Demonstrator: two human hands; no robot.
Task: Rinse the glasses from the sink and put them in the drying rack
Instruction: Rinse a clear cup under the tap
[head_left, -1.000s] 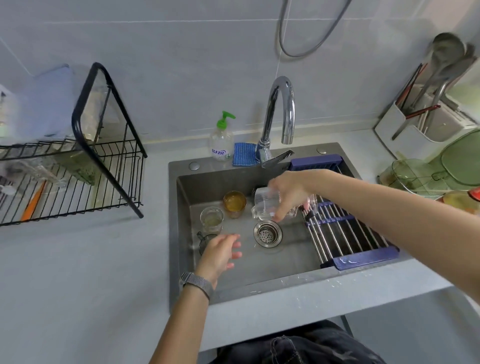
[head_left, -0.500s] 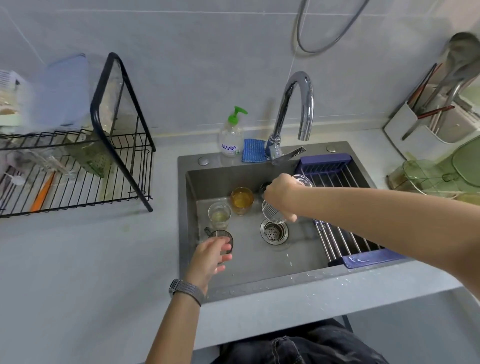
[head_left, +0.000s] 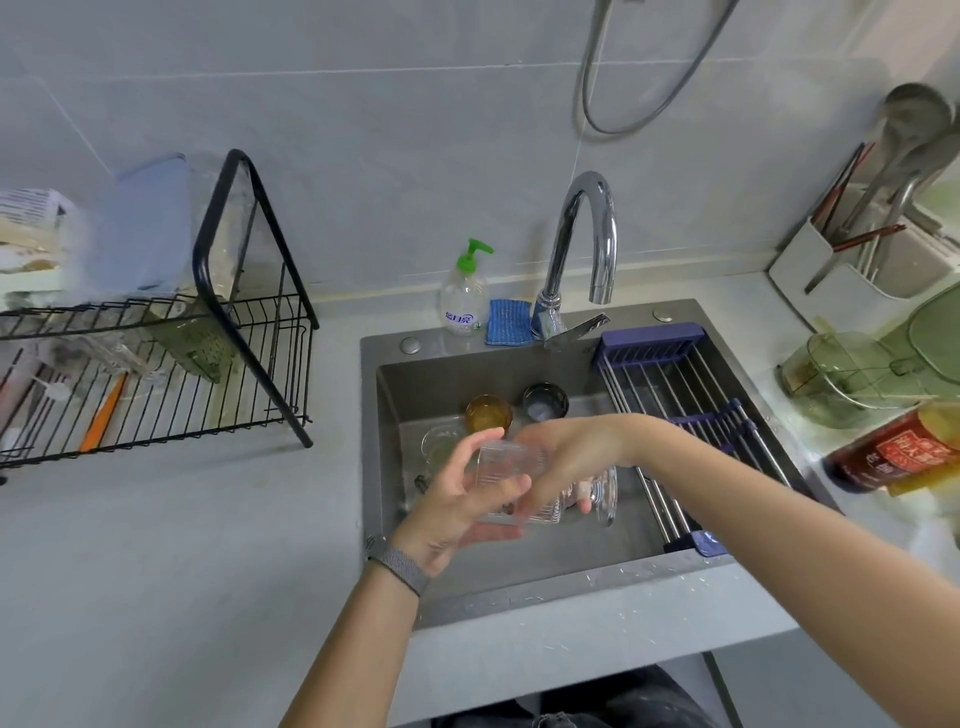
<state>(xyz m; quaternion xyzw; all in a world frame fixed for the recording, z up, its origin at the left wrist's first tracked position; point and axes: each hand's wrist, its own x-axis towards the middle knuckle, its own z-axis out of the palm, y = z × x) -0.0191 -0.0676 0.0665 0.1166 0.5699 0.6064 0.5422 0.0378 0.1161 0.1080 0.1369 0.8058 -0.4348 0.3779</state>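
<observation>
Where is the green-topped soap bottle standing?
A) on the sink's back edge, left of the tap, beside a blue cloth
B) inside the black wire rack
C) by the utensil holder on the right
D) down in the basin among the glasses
A: the soap bottle stands on the back ledge of the sink, just left of the blue cloth and the tap.

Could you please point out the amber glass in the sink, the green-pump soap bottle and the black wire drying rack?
amber glass (head_left: 489, 412): head view, on its rim and bowl.
green-pump soap bottle (head_left: 463, 304): head view, on its clear body.
black wire drying rack (head_left: 253, 317): head view, on its side frame.
</observation>
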